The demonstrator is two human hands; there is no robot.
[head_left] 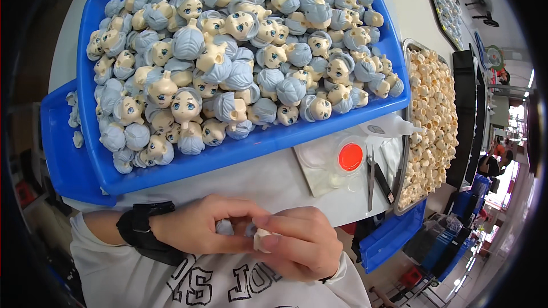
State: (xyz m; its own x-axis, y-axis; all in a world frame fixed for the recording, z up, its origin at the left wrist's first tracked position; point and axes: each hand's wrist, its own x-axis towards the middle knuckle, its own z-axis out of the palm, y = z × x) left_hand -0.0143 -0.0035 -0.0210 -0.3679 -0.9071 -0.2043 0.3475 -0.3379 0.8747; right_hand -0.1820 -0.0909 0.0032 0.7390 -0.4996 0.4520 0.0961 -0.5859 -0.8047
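Observation:
Close to my body, both hands meet over the near table edge. My left hand [191,229] is closed around a small grey-blue doll hair part [224,227], mostly covered by the fingers. Pinched in the fingertips of my right hand [308,240] is a small cream doll head part [261,240], held up against the left fingers. Whether the two parts are joined cannot be seen. Beyond my hands stands a large blue tray [188,172] heaped with doll heads [186,105] with grey-blue hair and painted eyes.
Right of the tray lie a clear tub with a red-orange centre [350,157], tweezers [371,185], a black-handled knife [383,181] and a white squeeze bottle [383,125]. A metal tray [403,191] holds cream hollow parts. Another blue tray [51,137] sits at left.

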